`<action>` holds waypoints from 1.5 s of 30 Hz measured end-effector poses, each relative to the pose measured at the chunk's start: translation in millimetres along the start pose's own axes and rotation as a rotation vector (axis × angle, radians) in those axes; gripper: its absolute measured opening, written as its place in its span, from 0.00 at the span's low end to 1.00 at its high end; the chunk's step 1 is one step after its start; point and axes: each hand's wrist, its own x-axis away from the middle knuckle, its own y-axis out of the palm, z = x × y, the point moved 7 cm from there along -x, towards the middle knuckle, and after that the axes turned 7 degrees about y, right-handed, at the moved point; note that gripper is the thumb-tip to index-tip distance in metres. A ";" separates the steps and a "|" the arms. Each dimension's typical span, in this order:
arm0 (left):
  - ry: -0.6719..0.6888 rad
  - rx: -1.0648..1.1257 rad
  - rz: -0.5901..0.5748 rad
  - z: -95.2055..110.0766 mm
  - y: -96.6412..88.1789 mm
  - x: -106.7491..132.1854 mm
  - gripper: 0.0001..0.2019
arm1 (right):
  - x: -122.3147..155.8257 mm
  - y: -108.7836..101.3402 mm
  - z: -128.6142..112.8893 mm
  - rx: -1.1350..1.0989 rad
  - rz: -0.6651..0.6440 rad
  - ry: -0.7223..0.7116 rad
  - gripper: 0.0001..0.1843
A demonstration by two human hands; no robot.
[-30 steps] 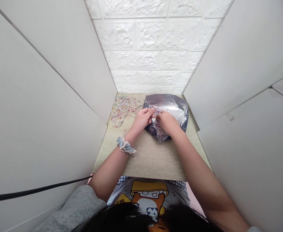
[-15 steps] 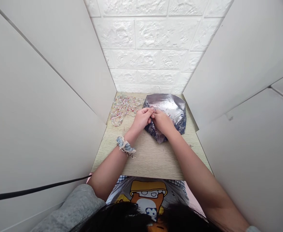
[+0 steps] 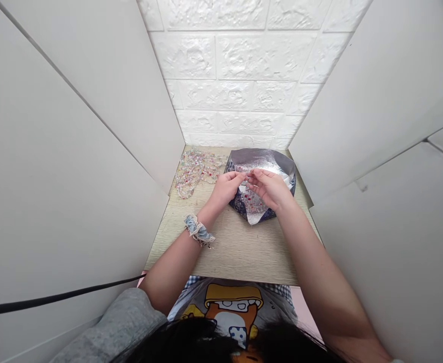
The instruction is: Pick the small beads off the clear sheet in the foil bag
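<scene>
An open bag (image 3: 263,157) with a silver lining and a dark blue patterned outside lies on the table, loose red and clear beads (image 3: 252,200) inside it. Over its near left part, my left hand (image 3: 227,190) is closed, thumb and forefinger pinched together on something too small to make out. Close to those fingertips, my right hand (image 3: 271,189) has its thumb and forefinger together in a pinch and the other fingers loosely curled. What it pinches is too small to name. Left of the bag lies a tangled heap of beaded strings (image 3: 197,171), clear with red and pastel beads.
The small wooden table (image 3: 221,252) stands between pale panels (image 3: 104,75) on the left and right. A white brick-pattern wall (image 3: 240,60) closes it at the back. A blue scrunchie (image 3: 198,229) is round my left wrist. A black cord (image 3: 62,293) runs in from the left.
My right hand has turned palm inward and shifted slightly right, uncovering the beads in the bag. My left hand stays nearly in place, still pinching. The view has shifted slightly.
</scene>
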 end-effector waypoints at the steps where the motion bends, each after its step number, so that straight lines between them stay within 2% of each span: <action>1: 0.011 -0.002 -0.006 1.0 0.7 0.2 0.12 | 0.2 2.8 3.0 -0.038 -0.033 0.024 0.09; 8: 0.044 0.020 0.009 6.5 1.5 1.9 0.10 | -1.6 12.0 12.3 -0.147 -0.114 0.053 0.07; 17: 0.005 -0.002 0.055 3.6 -2.9 2.8 0.10 | -1.0 11.5 14.1 -0.139 -0.091 0.110 0.06; 45: 0.035 -0.077 0.071 6.3 -7.4 2.7 0.11 | -2.3 7.9 13.8 -0.018 -0.044 0.061 0.06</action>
